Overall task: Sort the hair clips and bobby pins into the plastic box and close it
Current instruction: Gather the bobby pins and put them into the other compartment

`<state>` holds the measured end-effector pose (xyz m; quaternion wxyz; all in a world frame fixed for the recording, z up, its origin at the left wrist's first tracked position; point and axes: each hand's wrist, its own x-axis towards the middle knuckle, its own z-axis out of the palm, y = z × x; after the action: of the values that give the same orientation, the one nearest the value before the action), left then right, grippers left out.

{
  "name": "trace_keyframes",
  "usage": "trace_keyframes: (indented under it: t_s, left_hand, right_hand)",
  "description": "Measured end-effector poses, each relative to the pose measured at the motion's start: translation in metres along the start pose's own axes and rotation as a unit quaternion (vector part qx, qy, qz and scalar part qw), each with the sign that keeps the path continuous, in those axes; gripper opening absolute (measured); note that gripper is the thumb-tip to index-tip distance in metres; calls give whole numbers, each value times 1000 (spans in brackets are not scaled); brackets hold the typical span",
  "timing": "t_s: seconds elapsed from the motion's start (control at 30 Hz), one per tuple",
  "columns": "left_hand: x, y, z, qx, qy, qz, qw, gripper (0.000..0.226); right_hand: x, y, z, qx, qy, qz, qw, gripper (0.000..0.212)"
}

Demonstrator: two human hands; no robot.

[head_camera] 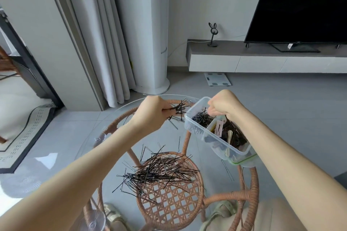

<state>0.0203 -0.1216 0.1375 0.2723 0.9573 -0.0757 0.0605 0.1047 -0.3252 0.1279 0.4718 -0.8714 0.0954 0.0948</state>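
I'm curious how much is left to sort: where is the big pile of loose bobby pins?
The pile lies low and central on the glass table, nearer the person than the plastic box at its right.

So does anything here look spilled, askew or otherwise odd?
Yes. A big loose pile of bobby pins lies scattered on the glass tabletop, with one stray pin near the lid. The plastic box is tilted, sitting on its lid rather than flat on the glass.
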Motion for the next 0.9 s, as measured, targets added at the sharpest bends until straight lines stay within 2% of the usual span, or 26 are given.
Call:
trace_keyframes:
  t_s: [0.07, 0.13, 0.23, 0.3, 0.43, 0.5, 0.57, 0.67, 0.77, 0.87, 0.9]
  left_hand:
    - [20, 17, 6, 3, 20, -2, 1000, 32]
    - [40, 32, 18, 16, 34, -15, 999, 36]
    - [65, 50, 45, 45, 23, -40, 998, 30]
    - [76, 57, 66, 77, -6, -45, 996, 22]
    - [82, 58, 98, 143, -111, -34, 983, 7]
    - [81, 57, 102, 156, -143, -28, 977, 11]
    - [80, 57, 99, 165, -168, -16, 972, 25]
    - [75, 53, 84, 140, -173, 20, 975, 41]
    - [60, 45, 67, 60, -117, 43, 990, 34]
    - [39, 29, 53, 10, -45, 47, 998, 25]
    - [30, 20, 49, 2, -29, 47, 998, 23]
  right_hand:
    - [-8, 4, -12, 14, 26, -11, 1000, 22]
    - [-21, 10, -23, 26, 29, -32, 999, 16]
    - [-38, 24, -39, 64, 28, -66, 995, 21]
    - [-49, 34, -47, 63, 27, -82, 994, 17]
    - [-67, 53, -55, 71, 3, -83, 994, 16]
    - [-76, 59, -55, 60, -13, -83, 995, 16]
    - [-86, 67, -54, 12, -28, -79, 996, 16]
    - [-101, 79, -45, -142, -62, -88, 984, 25]
    - [-114, 98, -23, -321, -104, -104, 935, 33]
    - [-127, 121, 2, -449, -90, -86, 885, 10]
    - [-132, 126, 11, -465, -95, -76, 877, 10]
